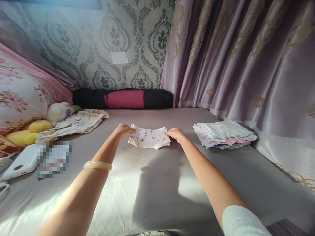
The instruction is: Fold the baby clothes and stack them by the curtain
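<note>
A small white garment (149, 137) with a scattered brown and red print lies spread on the grey bed sheet (157, 183), in the middle of the head view. Its exact kind is hard to tell; the outline resembles small underpants. My left hand (124, 129) pinches its upper left corner between thumb and fingers. At the upper right corner, my right hand (174, 134) grips the edge in the same way. The cloth stretches between both hands, its lower edge close to the sheet. A pale bangle (97, 166) circles my left forearm.
Right of my hands sits a stack of folded clothes (225, 133). Printed clothes (76, 124) lie at the left, beside plush toys (59, 112) and a white device (21, 162). A black and red bolster-like roll (124, 99) lines the wall; a purple curtain (233, 55) hangs right.
</note>
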`<action>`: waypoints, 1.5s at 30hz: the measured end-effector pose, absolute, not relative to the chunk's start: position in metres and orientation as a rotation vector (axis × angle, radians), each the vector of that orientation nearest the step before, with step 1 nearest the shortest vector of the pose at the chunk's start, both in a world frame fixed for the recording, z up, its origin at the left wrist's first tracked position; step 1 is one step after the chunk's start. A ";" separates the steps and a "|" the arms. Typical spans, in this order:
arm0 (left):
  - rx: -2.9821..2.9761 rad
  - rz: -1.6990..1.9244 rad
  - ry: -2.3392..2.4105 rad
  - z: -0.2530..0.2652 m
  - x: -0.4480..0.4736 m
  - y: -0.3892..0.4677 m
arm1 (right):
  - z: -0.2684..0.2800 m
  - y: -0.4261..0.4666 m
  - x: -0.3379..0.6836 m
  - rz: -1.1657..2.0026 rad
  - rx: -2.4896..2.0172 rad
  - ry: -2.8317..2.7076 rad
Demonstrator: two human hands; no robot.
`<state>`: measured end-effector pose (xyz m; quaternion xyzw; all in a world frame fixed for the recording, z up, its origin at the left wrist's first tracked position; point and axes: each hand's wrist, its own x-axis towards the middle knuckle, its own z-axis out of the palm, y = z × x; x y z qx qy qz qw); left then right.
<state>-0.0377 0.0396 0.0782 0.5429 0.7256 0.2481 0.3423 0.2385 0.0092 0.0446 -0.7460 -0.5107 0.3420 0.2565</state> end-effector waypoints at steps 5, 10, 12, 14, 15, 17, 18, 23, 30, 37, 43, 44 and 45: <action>1.429 0.661 1.785 0.104 -0.010 0.033 | 0.062 0.003 0.266 0.864 -2.020 -1.343; 1.441 0.677 1.599 0.113 0.031 0.037 | 0.094 -0.008 0.320 0.742 -2.023 -1.307; 1.463 0.698 1.470 0.115 0.053 0.039 | 0.111 -0.013 0.344 0.701 -2.057 -1.289; 1.479 0.717 1.363 0.118 0.078 0.038 | 0.128 -0.019 0.367 0.663 -2.113 -1.240; 1.484 0.723 1.332 0.120 0.091 0.037 | 0.136 -0.022 0.377 0.644 -2.143 -1.212; 1.492 0.733 1.293 0.124 0.118 0.034 | 0.151 -0.027 0.397 0.599 -2.207 -1.155; 1.492 0.738 1.270 0.125 0.131 0.032 | 0.157 -0.029 0.407 0.573 -2.238 -1.133; 1.419 0.776 1.151 0.124 0.195 0.024 | 0.175 -0.039 0.458 0.396 -2.400 -1.028; 1.277 0.827 1.078 0.116 0.263 0.013 | 0.185 -0.055 0.505 0.194 -2.583 -0.978; 1.195 0.826 1.013 0.102 0.309 0.010 | 0.184 -0.061 0.530 -0.053 -2.668 -1.023; 1.174 0.783 0.995 0.092 0.334 0.009 | 0.171 -0.056 0.548 -0.227 -2.727 -1.051; 1.169 0.774 0.999 0.091 0.337 0.009 | 0.169 -0.055 0.551 -0.234 -2.734 -1.052; 1.165 0.765 1.005 0.090 0.339 0.009 | 0.167 -0.054 0.554 -0.238 -2.738 -1.051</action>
